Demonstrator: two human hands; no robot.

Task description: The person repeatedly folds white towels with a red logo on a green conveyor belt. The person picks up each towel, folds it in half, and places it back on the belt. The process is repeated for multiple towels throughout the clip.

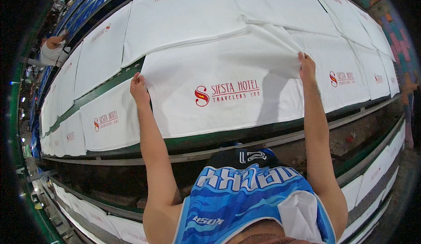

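A white cloth (pixel 193 66) with a red and yellow printed emblem lies spread in front of me on a long green table (pixel 112 79). My left hand (pixel 139 88) pinches its left edge near the far corner. With my right hand (pixel 307 67) I grip its right side, where the fabric lifts and creases toward a raised fold at the far edge. The near edge lies flat along the table's front. Matching printed cloths sit close by: one to the left (pixel 109 128), one to the right (pixel 335 62) and one beyond (pixel 184 22).
A wooden rail (pixel 193 157) runs along the table's near side. Behind me another row of white printed cloths (pixel 94 215) stretches along a second table. Another person (pixel 55 51) is at the far left. Blue sheeting (pixel 90 7) covers a surface beyond the table.
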